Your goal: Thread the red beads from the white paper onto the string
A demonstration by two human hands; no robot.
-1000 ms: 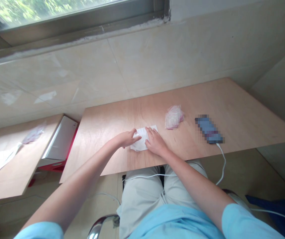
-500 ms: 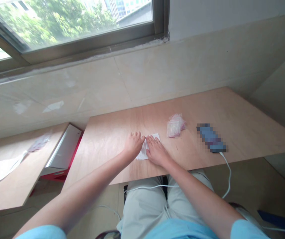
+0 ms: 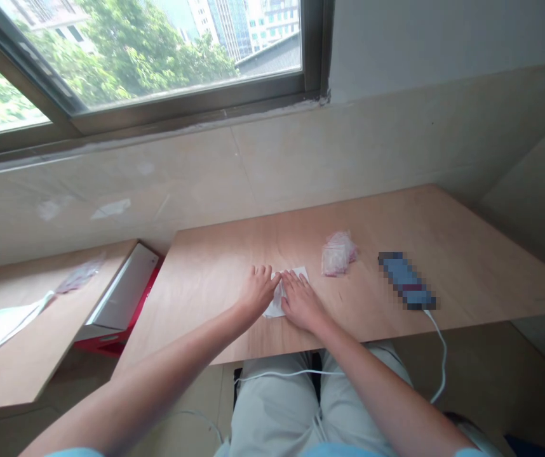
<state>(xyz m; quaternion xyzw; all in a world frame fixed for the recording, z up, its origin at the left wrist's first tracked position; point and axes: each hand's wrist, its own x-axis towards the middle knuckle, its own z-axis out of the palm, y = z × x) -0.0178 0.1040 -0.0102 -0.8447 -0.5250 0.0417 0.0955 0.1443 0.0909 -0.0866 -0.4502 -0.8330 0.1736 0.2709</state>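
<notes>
A small white sheet (image 3: 276, 303), paper or thin cloth, lies on the wooden table (image 3: 387, 222) in front of me. My left hand (image 3: 257, 293) rests on its left part with the fingers stretched flat. Beside it my right hand (image 3: 300, 299) lies flat on the right part, fingers extended toward the wall. The two hands nearly touch above the sheet and cover most of it. Only a strip between them and the far right corner of the sheet show.
A crumpled clear plastic bag (image 3: 336, 252) lies right of my hands. Farther right a phone (image 3: 406, 281) is plugged into a white cable (image 3: 439, 355) hanging off the edge. A second table (image 3: 25, 355) on the left holds white sheets; a white and red box (image 3: 122, 295) sits between the tables.
My left hand has slid right over the sheet until it lies flat next to my right hand. The view has tilted up, showing more of the window.
</notes>
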